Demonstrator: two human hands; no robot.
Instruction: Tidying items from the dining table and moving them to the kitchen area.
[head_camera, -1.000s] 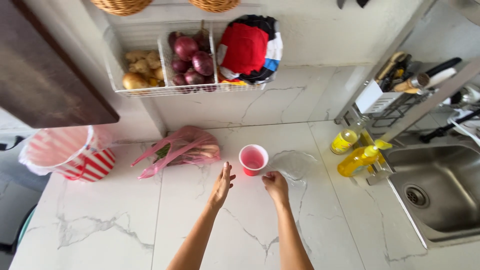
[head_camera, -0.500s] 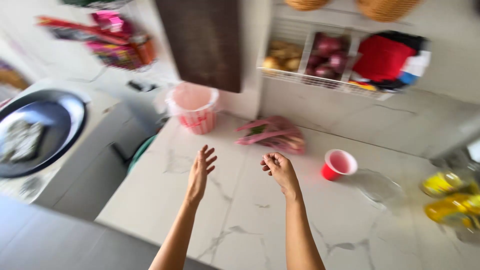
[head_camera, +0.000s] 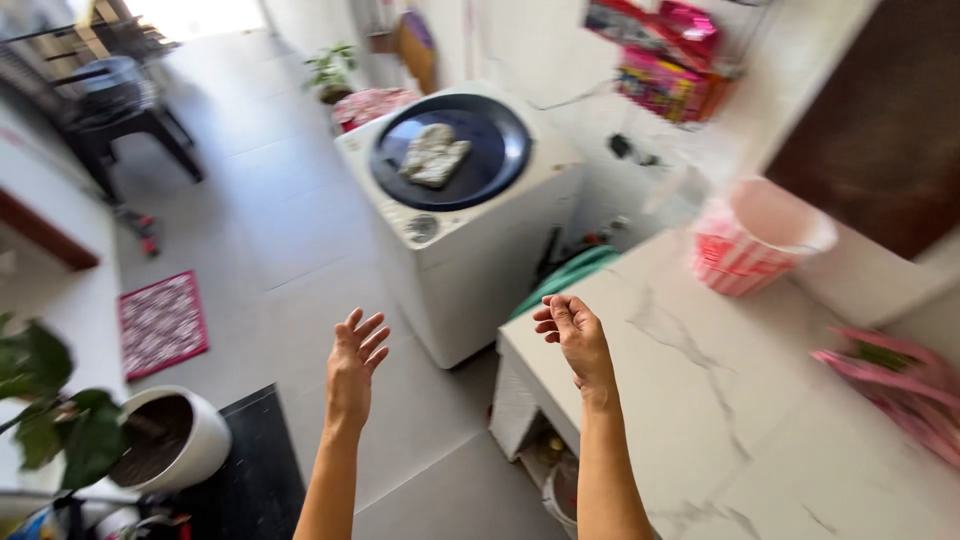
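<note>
Hands (head_camera: 354, 365) (head_camera: 572, 336) open, empty, in air.

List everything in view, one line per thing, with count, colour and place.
washing machine: 1, white with dark lid, centre
cloth: 1, pale, on the machine's lid
marble counter: 1, white, right
striped plastic bag: 1, red and white, on the counter's far end
pink bag: 1, pink, counter's right edge
floor mat: 1, red patterned, left floor
plant pot: 1, white, lower left
stool: 1, dark, upper left
left hand: 1, empty, over the floor
right hand: 1, empty, fingers curled, over the counter's corner
</note>
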